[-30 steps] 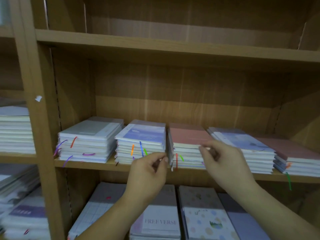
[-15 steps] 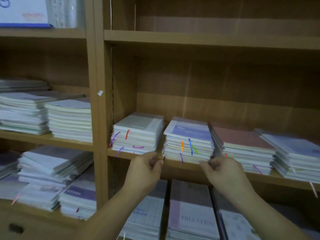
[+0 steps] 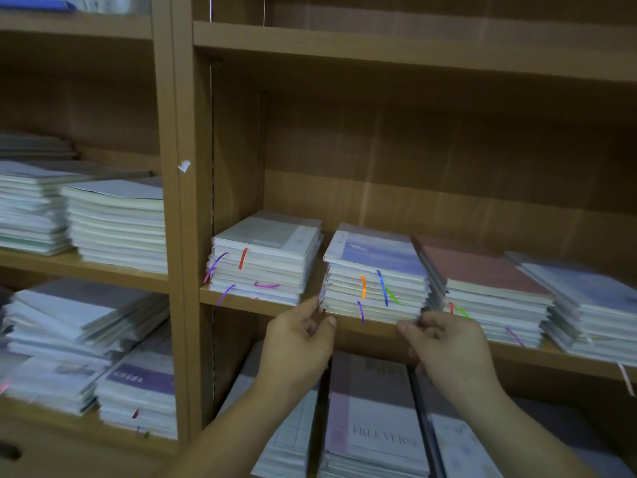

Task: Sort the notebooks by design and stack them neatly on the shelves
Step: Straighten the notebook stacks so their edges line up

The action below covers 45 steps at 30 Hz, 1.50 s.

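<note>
Both left hand and right hand have moved, fingers pinching corners of the purple stack.

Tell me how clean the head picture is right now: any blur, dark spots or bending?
Head view: dim overall, with deep shadow under the upper shelf board; the purple-cover stack, held by the left hand and right hand, is fairly sharp; the left-bay stacks smear with blur; the wide angle bends shelf lines near the edges; no glare; the FREEVERSE cover is readable.

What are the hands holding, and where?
The purple-topped notebook stack: the left hand pinches its lower front left corner, the right hand its lower front right corner.
</note>
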Available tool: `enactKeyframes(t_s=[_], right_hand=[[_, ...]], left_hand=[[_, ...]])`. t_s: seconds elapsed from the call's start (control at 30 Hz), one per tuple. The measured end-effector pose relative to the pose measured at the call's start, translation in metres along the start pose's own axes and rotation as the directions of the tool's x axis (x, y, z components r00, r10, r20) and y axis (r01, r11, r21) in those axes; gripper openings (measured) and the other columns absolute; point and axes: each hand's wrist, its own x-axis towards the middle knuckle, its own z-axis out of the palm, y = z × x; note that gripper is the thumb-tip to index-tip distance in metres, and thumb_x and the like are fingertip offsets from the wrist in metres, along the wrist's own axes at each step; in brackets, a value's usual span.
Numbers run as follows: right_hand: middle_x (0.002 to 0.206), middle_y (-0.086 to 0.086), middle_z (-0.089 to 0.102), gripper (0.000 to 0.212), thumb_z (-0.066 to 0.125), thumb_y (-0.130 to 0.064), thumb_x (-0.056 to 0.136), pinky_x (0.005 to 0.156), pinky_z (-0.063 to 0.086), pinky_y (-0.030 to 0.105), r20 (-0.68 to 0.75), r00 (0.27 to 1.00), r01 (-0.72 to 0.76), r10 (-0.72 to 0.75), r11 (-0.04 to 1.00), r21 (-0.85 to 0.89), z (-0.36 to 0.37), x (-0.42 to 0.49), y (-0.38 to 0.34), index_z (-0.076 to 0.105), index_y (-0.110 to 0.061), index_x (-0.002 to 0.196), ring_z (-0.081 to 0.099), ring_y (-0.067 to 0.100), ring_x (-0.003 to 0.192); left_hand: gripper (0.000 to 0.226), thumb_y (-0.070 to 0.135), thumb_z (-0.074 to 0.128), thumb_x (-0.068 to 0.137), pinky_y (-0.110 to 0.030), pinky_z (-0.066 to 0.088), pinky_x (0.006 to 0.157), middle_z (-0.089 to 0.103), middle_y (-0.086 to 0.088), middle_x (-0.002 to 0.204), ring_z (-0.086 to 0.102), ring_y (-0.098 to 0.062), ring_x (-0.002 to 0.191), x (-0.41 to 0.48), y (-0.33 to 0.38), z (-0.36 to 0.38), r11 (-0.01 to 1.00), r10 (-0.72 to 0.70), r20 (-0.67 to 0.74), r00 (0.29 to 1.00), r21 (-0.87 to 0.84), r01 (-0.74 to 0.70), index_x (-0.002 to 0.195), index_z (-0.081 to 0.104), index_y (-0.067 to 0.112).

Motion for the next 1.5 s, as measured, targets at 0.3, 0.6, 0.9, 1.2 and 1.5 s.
enactKeyframes(t_s=[0.3,0.6,0.9,1.2,1.5], right_hand=[[0.055,0.009,0.067,0.028,0.072,-0.028,0.092,0.049,0.045,0.031,0.054,0.999,0.003,-0.002,1.000,-0.023,-0.006,-0.002,-0.012,0.059,-0.006,0.082,0.062,0.023,0.039],[0.058,0.016,0.067,0.033,0.072,-0.026,0.093,0.037,0.039,0.026,0.088,0.989,-0.131,0.120,0.982,0.137,-0.006,0.005,-0.017,0.056,0.004,0.097,0.060,0.033,0.041],[0.053,0.014,0.064,0.035,0.068,-0.023,0.097,0.039,0.040,0.024,0.106,0.994,-0.043,0.038,0.998,0.046,-0.009,0.004,-0.020,0.050,0.000,0.077,0.059,0.031,0.039],[0.054,0.010,0.066,0.033,0.064,-0.032,0.098,0.049,0.047,0.030,0.190,0.982,0.042,-0.015,0.989,-0.140,-0.017,0.009,-0.024,0.051,-0.018,0.071,0.063,0.026,0.040],[0.057,0.016,0.066,0.020,0.066,-0.018,0.097,0.037,0.037,0.021,0.146,0.983,-0.127,0.110,0.986,0.110,-0.009,0.004,-0.024,0.062,-0.003,0.086,0.058,0.025,0.039]], left_hand=[[0.011,0.023,0.070,0.094,-0.014,0.051,0.064,0.073,0.015,0.076,0.066,0.003,0.074,0.012,0.003,-0.015,0.977,0.108,-0.068,0.992,0.192,-0.093,0.099,0.077,0.030],[0.030,0.014,0.071,0.093,-0.020,0.054,0.079,0.071,0.012,0.094,0.065,-0.003,0.088,0.009,-0.003,0.000,0.975,0.161,-0.151,0.975,0.178,-0.134,0.122,0.073,0.024],[0.040,0.013,0.072,0.092,-0.008,0.047,0.077,0.070,0.010,0.102,0.062,0.001,0.086,0.008,-0.001,0.002,1.000,0.011,-0.112,0.994,0.029,-0.008,0.128,0.067,0.030],[0.037,0.012,0.066,0.096,-0.015,0.049,0.082,0.069,0.016,0.102,0.063,-0.005,0.092,0.006,-0.010,-0.004,0.981,0.149,-0.071,0.986,0.133,-0.139,0.126,0.068,0.034],[0.034,0.012,0.065,0.097,-0.009,0.045,0.076,0.066,0.011,0.099,0.061,-0.006,0.086,0.007,-0.008,0.001,0.983,0.147,-0.096,0.984,0.125,-0.135,0.125,0.069,0.031]])
